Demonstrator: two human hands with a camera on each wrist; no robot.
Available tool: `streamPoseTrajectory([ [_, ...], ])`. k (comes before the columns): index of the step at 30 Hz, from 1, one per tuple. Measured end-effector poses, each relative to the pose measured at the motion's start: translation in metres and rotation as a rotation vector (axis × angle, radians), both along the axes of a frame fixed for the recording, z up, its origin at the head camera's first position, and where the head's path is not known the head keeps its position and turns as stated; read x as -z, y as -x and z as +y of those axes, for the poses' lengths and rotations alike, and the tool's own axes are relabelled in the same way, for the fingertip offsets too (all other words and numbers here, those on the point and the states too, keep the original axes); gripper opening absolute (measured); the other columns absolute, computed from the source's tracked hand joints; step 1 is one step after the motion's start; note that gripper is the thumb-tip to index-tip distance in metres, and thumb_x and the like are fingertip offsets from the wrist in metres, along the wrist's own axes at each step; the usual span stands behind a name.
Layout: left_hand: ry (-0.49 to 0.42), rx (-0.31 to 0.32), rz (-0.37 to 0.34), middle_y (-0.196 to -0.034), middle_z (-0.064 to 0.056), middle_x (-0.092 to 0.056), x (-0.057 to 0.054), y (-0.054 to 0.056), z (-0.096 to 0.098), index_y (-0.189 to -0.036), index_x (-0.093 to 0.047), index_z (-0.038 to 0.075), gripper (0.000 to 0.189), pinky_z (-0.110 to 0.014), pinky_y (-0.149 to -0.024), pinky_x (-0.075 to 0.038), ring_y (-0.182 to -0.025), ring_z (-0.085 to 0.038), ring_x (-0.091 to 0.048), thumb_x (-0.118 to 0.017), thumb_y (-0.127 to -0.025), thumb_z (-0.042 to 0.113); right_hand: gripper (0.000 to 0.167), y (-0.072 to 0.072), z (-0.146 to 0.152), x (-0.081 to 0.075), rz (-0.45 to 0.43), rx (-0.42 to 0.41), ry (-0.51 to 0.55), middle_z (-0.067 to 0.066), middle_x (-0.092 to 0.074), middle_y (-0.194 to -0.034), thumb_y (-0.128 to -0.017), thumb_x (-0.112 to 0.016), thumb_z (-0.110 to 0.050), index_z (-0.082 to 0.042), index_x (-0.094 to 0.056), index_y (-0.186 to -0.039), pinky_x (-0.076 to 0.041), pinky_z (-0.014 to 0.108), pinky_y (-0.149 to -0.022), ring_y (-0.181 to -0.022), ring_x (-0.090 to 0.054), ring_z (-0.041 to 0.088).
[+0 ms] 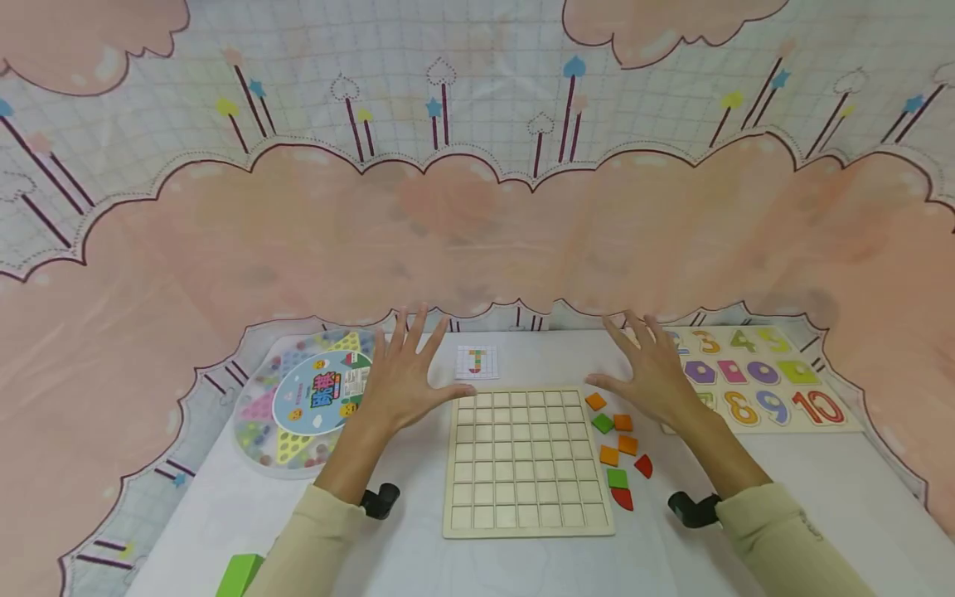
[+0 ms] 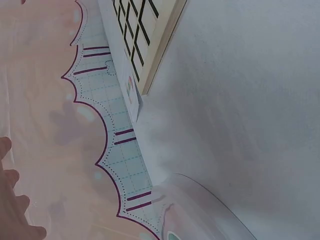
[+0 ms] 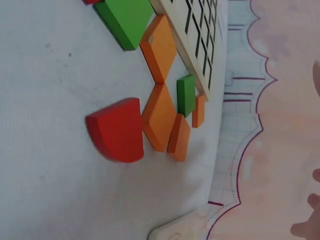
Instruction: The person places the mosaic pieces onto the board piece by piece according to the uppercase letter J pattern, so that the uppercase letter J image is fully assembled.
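Observation:
Both hands are raised over the table with spread fingers and hold nothing. My left hand (image 1: 406, 377) is above the left side of a wooden grid board (image 1: 528, 464), between it and a round game box. My right hand (image 1: 651, 373) hovers to the board's upper right, near several loose blocks. Among these are orange squares (image 1: 627, 445), green squares (image 1: 617, 478) and red quarter-circles (image 1: 622, 498). In the right wrist view a red quarter-circle (image 3: 117, 131) lies beside the orange blocks. Behind the board sits a small card (image 1: 477, 362) with a coloured J-shaped pattern.
The round game box (image 1: 257, 439) with a blue label stands at the left. A wooden number puzzle board (image 1: 776, 419) lies at the right. Part of a green block (image 1: 239, 574) shows at the front left. A patterned cloth (image 1: 522, 240) hangs behind the table.

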State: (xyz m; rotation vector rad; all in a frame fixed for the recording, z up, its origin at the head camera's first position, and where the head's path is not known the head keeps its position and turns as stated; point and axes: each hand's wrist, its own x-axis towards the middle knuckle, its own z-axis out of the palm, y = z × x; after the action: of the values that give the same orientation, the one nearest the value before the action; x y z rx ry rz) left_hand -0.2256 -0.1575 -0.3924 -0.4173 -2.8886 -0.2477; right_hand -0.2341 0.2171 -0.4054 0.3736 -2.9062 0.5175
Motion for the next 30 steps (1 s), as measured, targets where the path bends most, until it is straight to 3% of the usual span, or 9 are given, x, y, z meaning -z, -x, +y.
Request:
streamPoseTrajectory([
  [9,-0.022,0.026,-0.027,-0.175,-0.009,-0.003,0.007,-0.011,0.001,-0.165,-0.019,0.027,0.108,-0.068,-0.127,-0.01,-0.162,-0.039,-0.005,-0.06,-0.081,0.08,0.095,-0.003,-0.003,0.014,-0.14,-0.056,0.133,0.02,-0.022,-0.169,-0.09,-0.073,-0.05,-0.028,-0.019,-0.165,-0.024,0.08,-0.114,-0.153,-0.018,0.052],
  [14,-0.032,0.044,-0.081,-0.175,-0.011,-0.01,0.017,-0.021,0.0,-0.164,-0.021,0.026,0.105,-0.064,-0.128,-0.018,-0.16,-0.039,-0.015,-0.06,-0.082,0.079,0.087,0.0,-0.003,0.023,-0.224,-0.121,0.201,0.022,-0.029,-0.166,-0.093,-0.073,-0.041,-0.024,-0.025,-0.164,-0.031,0.075,-0.114,-0.15,-0.027,0.05],
  [18,-0.06,0.072,-0.13,-0.175,-0.011,-0.009,0.024,-0.029,-0.001,-0.164,-0.022,0.026,0.104,-0.063,-0.124,-0.028,-0.158,-0.041,-0.023,-0.062,-0.083,0.077,0.077,-0.001,-0.002,0.027,-0.297,-0.109,0.227,0.021,-0.036,-0.163,-0.094,-0.072,-0.036,-0.02,-0.035,-0.16,-0.036,0.071,-0.114,-0.147,-0.035,0.047],
  [24,-0.116,0.127,-0.261,-0.174,-0.013,-0.01,0.04,-0.042,-0.002,-0.164,-0.023,0.022,0.103,-0.066,-0.115,-0.039,-0.152,-0.046,-0.032,-0.068,-0.084,0.069,0.057,0.002,0.001,0.031,-0.349,-0.104,0.234,0.02,-0.051,-0.151,-0.097,-0.07,-0.028,-0.012,-0.051,-0.148,-0.048,0.062,-0.107,-0.133,-0.052,0.042],
  [30,-0.181,0.137,-0.422,-0.174,-0.012,-0.012,0.051,-0.058,-0.004,-0.164,-0.023,0.019,0.105,-0.067,-0.115,-0.039,-0.152,-0.046,-0.031,-0.073,-0.083,0.064,0.049,0.009,0.002,0.041,-0.407,-0.157,0.305,0.019,-0.059,-0.144,-0.096,-0.07,-0.021,-0.01,-0.058,-0.142,-0.049,0.058,-0.109,-0.13,-0.056,0.04],
])
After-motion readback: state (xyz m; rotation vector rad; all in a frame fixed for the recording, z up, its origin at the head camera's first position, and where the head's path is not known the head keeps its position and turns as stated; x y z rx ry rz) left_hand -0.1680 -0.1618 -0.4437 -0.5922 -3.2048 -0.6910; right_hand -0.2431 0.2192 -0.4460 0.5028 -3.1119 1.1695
